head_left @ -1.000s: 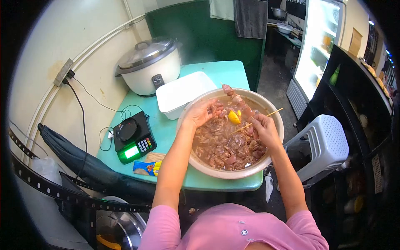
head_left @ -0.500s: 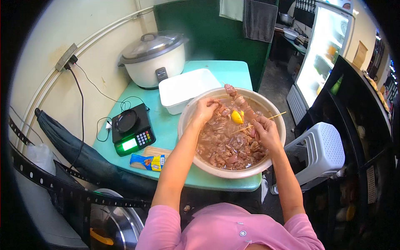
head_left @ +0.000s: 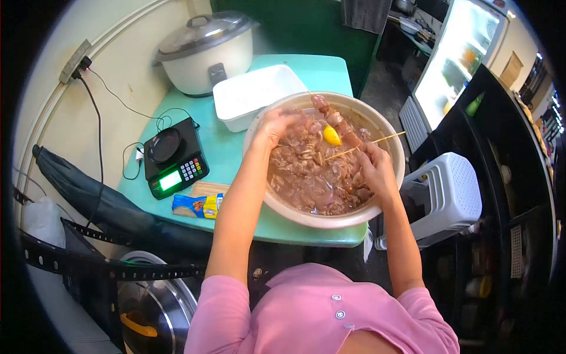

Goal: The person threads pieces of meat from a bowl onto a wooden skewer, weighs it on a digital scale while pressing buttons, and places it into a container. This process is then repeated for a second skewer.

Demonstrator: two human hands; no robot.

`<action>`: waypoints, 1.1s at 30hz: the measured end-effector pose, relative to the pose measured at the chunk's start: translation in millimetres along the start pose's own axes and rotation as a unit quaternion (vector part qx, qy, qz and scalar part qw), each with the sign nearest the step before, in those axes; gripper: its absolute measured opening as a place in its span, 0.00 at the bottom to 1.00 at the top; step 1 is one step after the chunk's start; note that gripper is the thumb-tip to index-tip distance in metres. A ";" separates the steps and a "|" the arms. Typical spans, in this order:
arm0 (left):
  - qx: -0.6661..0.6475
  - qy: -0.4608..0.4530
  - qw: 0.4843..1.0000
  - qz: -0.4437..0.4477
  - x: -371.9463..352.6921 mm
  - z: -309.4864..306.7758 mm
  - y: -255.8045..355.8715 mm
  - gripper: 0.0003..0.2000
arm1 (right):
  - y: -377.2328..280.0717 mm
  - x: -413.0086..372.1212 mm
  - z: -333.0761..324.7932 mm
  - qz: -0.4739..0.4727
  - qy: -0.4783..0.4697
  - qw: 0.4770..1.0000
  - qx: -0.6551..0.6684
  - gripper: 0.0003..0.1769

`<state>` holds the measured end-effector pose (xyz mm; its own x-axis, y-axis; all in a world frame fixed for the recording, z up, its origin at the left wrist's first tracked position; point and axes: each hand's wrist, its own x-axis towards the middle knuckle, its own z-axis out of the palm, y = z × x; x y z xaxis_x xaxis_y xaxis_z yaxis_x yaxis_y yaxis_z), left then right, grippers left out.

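A large round basin (head_left: 397,190) is full of raw marinated meat pieces (head_left: 312,183) in brown liquid. My right hand (head_left: 377,168) is closed on a meat skewer (head_left: 335,120), its threaded chunks pointing up and left over the basin. A bare bamboo stick (head_left: 386,138) crosses at the same hand, its end sticking out past the rim. At the basin's left side, my left hand (head_left: 276,125) is over the meat, its fingers smeared by motion. A yellow citrus piece (head_left: 332,135) sits between the hands, beside the skewer.
Behind the basin's left rim stands a white tray (head_left: 259,94), with a rice cooker (head_left: 206,59) beyond it. A digital scale (head_left: 175,159) and a packet of bamboo sticks (head_left: 197,205) are at the left of the turquoise table (head_left: 318,68). A plastic stool (head_left: 445,189) stands right.
My left hand has shifted a little left and now blurs. The skewer in my right hand has dipped closer to the meat. The whole view has tilted, so the table sits higher.
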<state>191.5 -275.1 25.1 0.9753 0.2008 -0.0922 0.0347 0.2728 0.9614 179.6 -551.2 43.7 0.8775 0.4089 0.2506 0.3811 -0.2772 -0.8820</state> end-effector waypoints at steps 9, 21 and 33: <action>-0.147 0.028 0.989 -0.004 3.0 -5.5 8.2 0.10 | -9.4 -6.4 2.1 -0.001 -0.049 0.997 -0.056 0.08; -0.122 0.054 0.991 0.029 4.8 -9.2 1.7 0.12 | -8.9 -8.0 2.7 -0.007 -0.060 0.996 -0.060 0.08; 0.560 0.113 0.812 0.116 -17.7 5.4 1.6 0.17 | -5.4 0.6 -5.2 0.032 0.038 0.998 0.043 0.09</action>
<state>175.4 -283.3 29.7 0.9232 0.3268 0.2020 0.1561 -0.7994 0.5802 179.6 -553.9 50.7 0.9198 0.3248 0.2203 0.3009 -0.2233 -0.9271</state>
